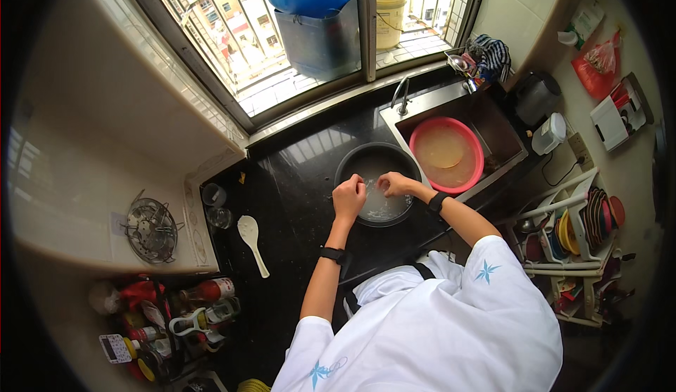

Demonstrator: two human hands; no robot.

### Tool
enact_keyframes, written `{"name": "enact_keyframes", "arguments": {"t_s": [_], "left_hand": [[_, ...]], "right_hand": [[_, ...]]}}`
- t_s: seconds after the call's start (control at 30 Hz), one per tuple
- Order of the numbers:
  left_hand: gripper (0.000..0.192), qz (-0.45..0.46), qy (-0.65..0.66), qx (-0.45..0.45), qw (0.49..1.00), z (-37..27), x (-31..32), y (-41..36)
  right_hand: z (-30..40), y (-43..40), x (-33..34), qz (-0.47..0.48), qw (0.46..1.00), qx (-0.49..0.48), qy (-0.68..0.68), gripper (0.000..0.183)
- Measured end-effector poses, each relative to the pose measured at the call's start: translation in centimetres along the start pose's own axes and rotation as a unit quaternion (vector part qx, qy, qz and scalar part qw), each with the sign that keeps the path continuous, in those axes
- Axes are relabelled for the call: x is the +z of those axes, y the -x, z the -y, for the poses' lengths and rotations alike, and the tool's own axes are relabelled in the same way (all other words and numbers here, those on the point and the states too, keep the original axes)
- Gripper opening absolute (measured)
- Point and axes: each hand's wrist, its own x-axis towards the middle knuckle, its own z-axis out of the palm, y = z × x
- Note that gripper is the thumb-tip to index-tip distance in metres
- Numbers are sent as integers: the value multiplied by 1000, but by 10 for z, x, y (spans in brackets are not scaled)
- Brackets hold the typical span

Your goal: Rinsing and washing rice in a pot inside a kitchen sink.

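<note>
A dark round pot [375, 160] stands on the black countertop, holding cloudy water and white bits that look like rice grains. Over its left side, my left hand [349, 195] is curled with the thumb near the fingers. My right hand [395, 184] hangs just above the water with bent fingers, close to my left. Whether either hand grips anything is hidden by the curled fingers. Beside the pot, a pink basin [479, 154] full of cloudy liquid sits in the metal sink [491, 122]. A white rice paddle [253, 244] lies on the counter to the left.
A faucet [403, 104] rises behind the sink. Two clear glasses [217, 215] stand by the left wall. Bottles and jars [206, 292] crowd the lower left. To the right are a dark kettle [536, 96], a lidded plastic container [549, 134] and a dish rack [560, 207].
</note>
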Motion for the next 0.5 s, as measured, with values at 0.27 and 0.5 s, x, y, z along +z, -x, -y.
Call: {"name": "enact_keyframes", "arguments": {"t_s": [0.27,0.5], "left_hand": [[7,-2,-10,4,1000,1,0,0],[6,-24,24,-20,999,-2,-1,0]], "right_hand": [[-2,-2,6,-2,999,-5,31,35],[-12,-5,13,-74,977,-104,169,36]]}}
